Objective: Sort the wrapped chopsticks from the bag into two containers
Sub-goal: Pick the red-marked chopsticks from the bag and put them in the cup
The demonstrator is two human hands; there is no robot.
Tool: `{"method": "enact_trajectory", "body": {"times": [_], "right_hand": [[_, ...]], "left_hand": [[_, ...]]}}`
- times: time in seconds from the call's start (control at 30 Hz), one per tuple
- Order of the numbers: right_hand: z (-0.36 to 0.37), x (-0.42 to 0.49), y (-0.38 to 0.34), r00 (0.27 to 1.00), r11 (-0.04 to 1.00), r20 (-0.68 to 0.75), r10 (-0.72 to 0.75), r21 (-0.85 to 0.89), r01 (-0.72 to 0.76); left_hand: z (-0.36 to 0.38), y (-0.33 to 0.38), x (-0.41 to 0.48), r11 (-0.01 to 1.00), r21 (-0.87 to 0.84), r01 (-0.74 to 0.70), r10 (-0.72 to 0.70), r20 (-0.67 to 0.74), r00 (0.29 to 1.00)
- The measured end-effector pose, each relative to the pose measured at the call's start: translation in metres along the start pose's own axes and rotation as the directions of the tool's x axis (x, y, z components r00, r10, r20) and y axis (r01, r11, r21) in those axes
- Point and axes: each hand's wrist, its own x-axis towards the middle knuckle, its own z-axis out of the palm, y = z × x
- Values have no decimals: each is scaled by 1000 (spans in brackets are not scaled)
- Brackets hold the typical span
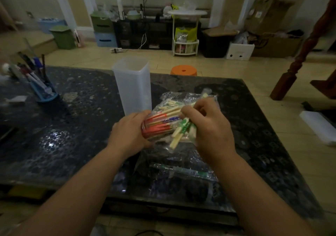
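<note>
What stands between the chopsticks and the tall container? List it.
Nothing visible. The container stands upright just behind the bag, its top open. The left hand grips the bag's end and the right hand pinches chopsticks; only the bag's plastic surrounds them.

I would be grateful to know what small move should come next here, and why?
Probably lift one pair clear with the right hand and drop it into the tall container: the left hand grips the bag, the right pinches the wrapped chopsticks in it, and the container stands open just behind.
</note>
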Motion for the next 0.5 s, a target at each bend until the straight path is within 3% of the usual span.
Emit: {"method": "enact_trajectory", "body": {"times": [0.17,0.3,0.5], "right_hand": [[4,-3,4,979,921,-149,140,382,-73],[-3,7,-8,893,904,-332,304,396,-160],[-5,11,-2,827,895,-397,399,366,-256]], "left_hand": [[-1,1,0,1000,18,14,-14,23,1000],[1,1,2,1000,-16,4,-4,17,1000],[5,-1,4,1000,20,2,-2,8,1000]]}}
